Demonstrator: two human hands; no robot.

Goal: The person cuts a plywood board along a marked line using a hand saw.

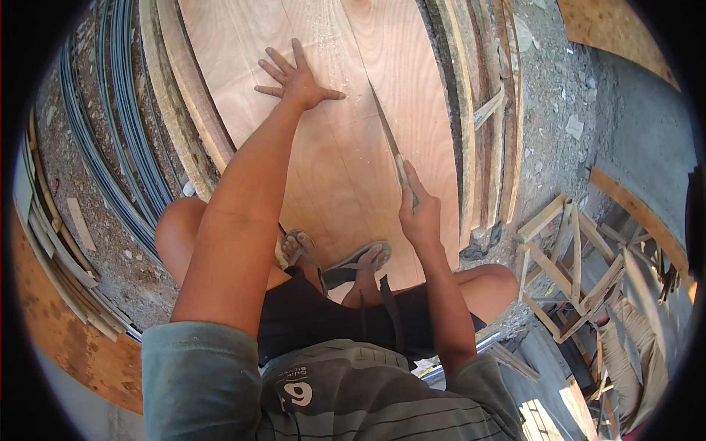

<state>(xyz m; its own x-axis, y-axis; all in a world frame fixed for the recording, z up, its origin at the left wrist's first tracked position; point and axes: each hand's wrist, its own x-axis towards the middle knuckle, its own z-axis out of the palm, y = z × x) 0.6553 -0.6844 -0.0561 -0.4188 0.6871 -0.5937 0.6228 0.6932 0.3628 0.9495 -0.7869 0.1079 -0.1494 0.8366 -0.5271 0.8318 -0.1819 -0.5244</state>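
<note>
A handsaw [384, 125] is held in the right hand [421, 213], over the right part of a plywood sheet [316, 169]. Its pale handle [401, 170] is enclosed by this hand, with the fingers curled tightly. The narrow end is pointed forward, away from the body, and a little to the left; so the long axis is laid nearly along the length of the sheet, with a small slant. The blade is seen as a thin, dark, tapering strip, and beyond its tip the same direction is followed by a thin line [351, 33]. How deeply the blade is sunk in the wood cannot be told.

The left hand [296, 84] is placed flat on the sheet, to the left of the blade and apart from it, with all fingers widely spread and the thumb directed to the right.

The sheet is smooth, pinkish brown, with wavy grain, and its long axis is stretched away from the body. Pale specks are scattered near the line. Two feet in slippers [376, 250] are set on the near part. The sheet is bordered by rough long boards [170, 103] at left and by other boards [494, 154] at right. Farther left, thin grey rods [123, 95] are laid on stony ground.
</note>
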